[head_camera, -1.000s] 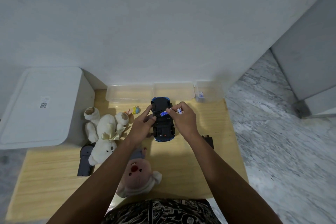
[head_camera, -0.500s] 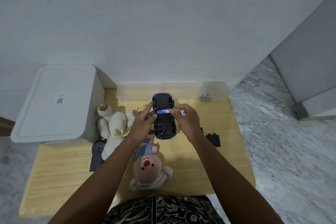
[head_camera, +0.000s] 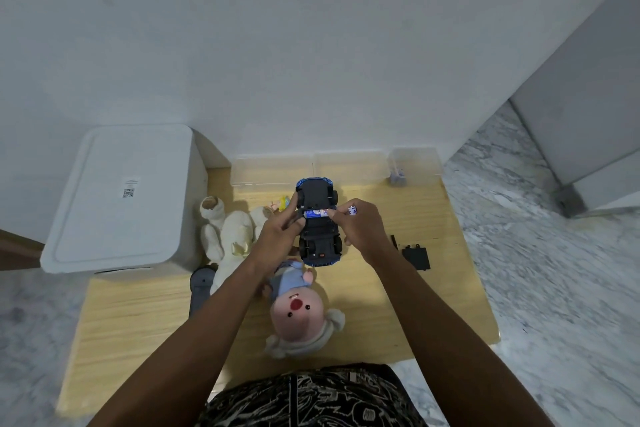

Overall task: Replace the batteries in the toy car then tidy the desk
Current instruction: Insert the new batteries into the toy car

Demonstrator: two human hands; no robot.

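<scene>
- The battery (head_camera: 316, 212) lay tilted a second ago; now it lies flat across the upside-down toy car (head_camera: 318, 222) on the desk (head_camera: 446, 274).
- My right hand (head_camera: 360, 229) pinches its end and holds a spare; my left hand (head_camera: 280, 236) grips the car.
- I should push gently, ends matched.

The battery (head_camera: 316, 212) now lies flat across the toy car (head_camera: 318, 222).

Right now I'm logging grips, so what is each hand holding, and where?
The left hand steadies the upturned toy car at its side; the right hand pinches the battery lying across the car's underside, at its right end.
</scene>
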